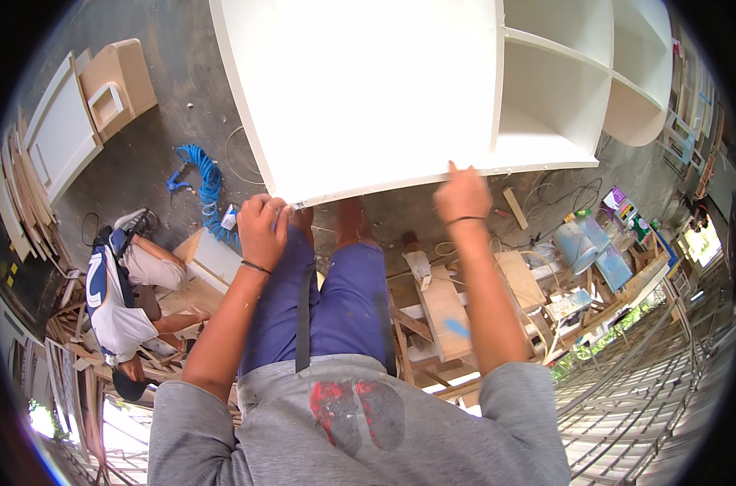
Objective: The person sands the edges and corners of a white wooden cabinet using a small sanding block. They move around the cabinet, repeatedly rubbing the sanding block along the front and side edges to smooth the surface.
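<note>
Find the white cabinet (368, 97) straight ahead, just past the fingertips of both hands, with its near edge (384, 188) running from the left fingers to the right ones and on beyond. See the open boxes (550, 105) of the cabinet up and to the right of the right fingers. Keep the left hand (262, 227) at the near left corner, fingers bent in close; cannot tell about a pinch on something small there. Keep the right hand (463, 198) farther along the same edge, pointing finger out at the rim, other fingers folded; cannot tell about a firm touch or grip because of the blur. For good work here, probably best to go slow and soft along the edge, feeling for bumps and sharp bits. Use the left fingers to steady the corner, without pushing hard. Mind the wood strip (514, 208) just right of the right fingers, and the blue coiled hose (210, 190) left of the left fingers: maybe easy to trip on.
</note>
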Available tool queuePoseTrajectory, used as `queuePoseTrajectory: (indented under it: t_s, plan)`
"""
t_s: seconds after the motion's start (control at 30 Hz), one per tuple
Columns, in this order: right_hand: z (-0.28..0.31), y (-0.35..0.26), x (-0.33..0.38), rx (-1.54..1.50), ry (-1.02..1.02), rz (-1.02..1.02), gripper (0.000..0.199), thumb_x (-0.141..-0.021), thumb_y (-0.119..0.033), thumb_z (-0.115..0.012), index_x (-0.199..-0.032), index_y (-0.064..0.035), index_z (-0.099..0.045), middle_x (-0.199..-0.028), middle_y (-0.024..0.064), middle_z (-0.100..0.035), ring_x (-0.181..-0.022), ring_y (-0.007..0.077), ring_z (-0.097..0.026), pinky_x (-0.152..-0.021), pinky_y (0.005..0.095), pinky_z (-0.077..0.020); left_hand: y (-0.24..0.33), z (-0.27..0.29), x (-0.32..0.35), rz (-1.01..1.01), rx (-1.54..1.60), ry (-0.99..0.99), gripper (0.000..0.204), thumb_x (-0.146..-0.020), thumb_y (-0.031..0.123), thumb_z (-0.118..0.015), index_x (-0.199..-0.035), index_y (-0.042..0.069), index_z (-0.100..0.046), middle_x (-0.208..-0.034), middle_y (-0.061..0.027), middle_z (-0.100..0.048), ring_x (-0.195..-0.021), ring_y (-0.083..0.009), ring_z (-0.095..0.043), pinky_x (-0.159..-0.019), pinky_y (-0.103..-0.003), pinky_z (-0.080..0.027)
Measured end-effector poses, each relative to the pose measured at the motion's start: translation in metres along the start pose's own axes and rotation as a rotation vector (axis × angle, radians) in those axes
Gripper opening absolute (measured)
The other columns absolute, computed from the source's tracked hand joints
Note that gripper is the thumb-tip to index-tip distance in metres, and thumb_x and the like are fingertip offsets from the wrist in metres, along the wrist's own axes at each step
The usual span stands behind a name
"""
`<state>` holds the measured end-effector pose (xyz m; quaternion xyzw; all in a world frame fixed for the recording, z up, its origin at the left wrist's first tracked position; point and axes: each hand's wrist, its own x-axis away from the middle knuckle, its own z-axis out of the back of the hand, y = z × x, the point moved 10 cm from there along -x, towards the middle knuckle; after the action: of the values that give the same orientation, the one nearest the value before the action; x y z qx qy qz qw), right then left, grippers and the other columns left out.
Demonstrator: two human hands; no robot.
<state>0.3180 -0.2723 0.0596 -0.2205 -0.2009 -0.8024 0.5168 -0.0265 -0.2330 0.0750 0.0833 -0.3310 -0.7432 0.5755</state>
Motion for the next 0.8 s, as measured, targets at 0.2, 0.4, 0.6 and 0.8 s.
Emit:
queuePoseTrajectory:
  t_s: [0.2, 0.4, 0.6, 0.8]
  plan:
    - [-0.009, -0.107, 0.027, -0.217, -0.271, 0.021, 0.031, -0.082, -0.016, -0.052, -0.108, -0.007, -0.066, -0.092, 0.0224, -0.064, -0.083, 0.0398, -0.063, -0.075, 0.0477, -0.0524, -0.03, -0.005, 0.008, 0.239, 0.249, -0.02, 0.009, -0.083, 0.008, -0.065, -0.091, 0.005, -0.063, -0.089, -0.009, -0.056, -0.077, -0.0252, -0.058, -0.066, -0.035, -0.046]
    - [0.007, -0.007, -0.011, -0.027, -0.205, -0.014, 0.03, -0.085, -0.017, -0.048, -0.105, -0.0068, -0.068, -0.094, 0.0232, -0.067, -0.088, 0.0385, -0.065, -0.077, 0.0467, -0.0531, -0.051, -0.006, 0.018, 0.346, 0.406, -0.051, 0.01, -0.085, 0.008, -0.064, -0.093, 0.002, -0.064, -0.083, -0.0108, -0.06, -0.071, -0.0208, -0.062, -0.065, -0.03, -0.048]
    - [-0.006, -0.114, 0.017, -0.102, -0.394, 0.083, 0.034, -0.081, -0.014, -0.052, -0.113, -0.0126, -0.065, -0.106, 0.0212, -0.063, -0.095, 0.0364, -0.064, -0.081, 0.0445, -0.0526, -0.071, -0.016, 0.035, 0.523, 0.548, -0.012, 0.011, -0.085, 0.006, -0.062, -0.094, -0.001, -0.066, -0.082, -0.0098, -0.063, -0.072, -0.015, -0.063, -0.066, -0.026, -0.049]
    - [-0.005, -0.033, -0.015, 0.02, -0.416, -0.031, 0.036, -0.079, -0.016, -0.051, -0.112, -0.012, -0.066, -0.11, 0.0217, -0.063, -0.097, 0.038, -0.064, -0.082, 0.0457, -0.0521, -0.063, -0.011, 0.036, 0.553, 0.575, 0.074, 0.012, -0.085, 0.005, -0.063, -0.095, -0.001, -0.065, -0.083, -0.0083, -0.063, -0.071, -0.0127, -0.061, -0.066, -0.025, -0.048]
